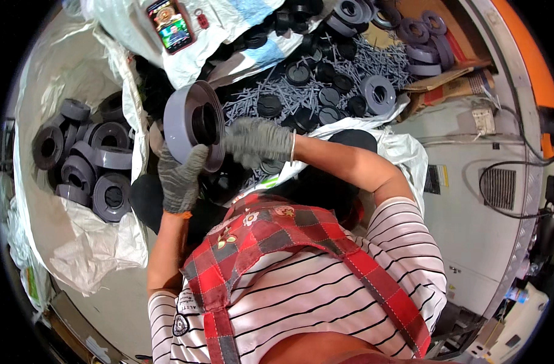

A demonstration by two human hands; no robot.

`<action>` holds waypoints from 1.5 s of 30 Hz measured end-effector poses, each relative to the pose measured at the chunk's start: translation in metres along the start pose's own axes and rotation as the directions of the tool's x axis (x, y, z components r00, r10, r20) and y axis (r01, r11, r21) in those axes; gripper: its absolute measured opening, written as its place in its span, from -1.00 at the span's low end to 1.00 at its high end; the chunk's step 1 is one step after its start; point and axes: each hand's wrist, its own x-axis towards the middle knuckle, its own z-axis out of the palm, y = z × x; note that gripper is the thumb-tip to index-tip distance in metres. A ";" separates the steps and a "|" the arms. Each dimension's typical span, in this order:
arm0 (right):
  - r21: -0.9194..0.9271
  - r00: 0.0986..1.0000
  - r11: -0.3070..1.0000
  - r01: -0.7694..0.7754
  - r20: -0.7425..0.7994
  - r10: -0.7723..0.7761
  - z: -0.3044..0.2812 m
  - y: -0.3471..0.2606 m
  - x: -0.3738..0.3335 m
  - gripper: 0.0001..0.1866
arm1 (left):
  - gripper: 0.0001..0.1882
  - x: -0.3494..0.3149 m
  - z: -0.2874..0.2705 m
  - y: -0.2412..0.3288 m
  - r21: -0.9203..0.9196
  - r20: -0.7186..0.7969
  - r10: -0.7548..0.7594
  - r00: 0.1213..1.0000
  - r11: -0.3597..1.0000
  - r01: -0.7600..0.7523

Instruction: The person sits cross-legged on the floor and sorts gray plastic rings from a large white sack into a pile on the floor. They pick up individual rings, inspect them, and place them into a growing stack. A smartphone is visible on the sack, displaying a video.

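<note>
A wide grey plastic ring (179, 124) with a black round insert (205, 125) in its centre is held up, tilted on edge, in front of me. My left hand (181, 179), in a grey knit glove, grips its lower rim with the thumb on the near side. Beside the ring's right edge is my right hand (260, 143), gloved too. Its fingers are blurred and partly hidden, so what they hold, if anything, does not show. Below and beyond lie loose thin grey plastic sticks (374, 60) with black round caps (298, 73) among them.
At left, a white woven sack (89, 242) holds several grey rings with black centres (111, 197). More grey rings (423, 53) sit at the far right by cardboard (453, 82). A phone (171, 25) rests on white sacking. To the right stands a pale metal cabinet (465, 224) with cables.
</note>
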 end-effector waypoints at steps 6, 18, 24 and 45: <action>-0.827 0.842 0.546 0.138 -0.193 -0.504 0.032 -0.041 -0.016 -0.07 | -0.55 -0.012 0.018 -0.007 0.556 0.149 0.183 0.972 0.797 -0.235; -0.927 0.747 -0.105 0.361 0.355 -0.563 0.031 -0.052 -0.049 -0.38 | -0.58 0.007 0.010 -0.006 0.141 0.216 -0.380 0.899 0.923 0.357; -0.879 0.816 0.278 0.388 0.187 -0.547 0.049 -0.070 -0.060 -0.32 | -0.72 0.018 -0.017 -0.017 -0.319 0.337 -0.518 0.786 0.723 0.613; -0.767 0.762 0.546 0.337 -0.119 -0.637 0.046 -0.059 -0.034 -0.44 | -0.51 -0.011 0.028 0.028 -0.164 0.176 -0.185 0.967 0.963 0.214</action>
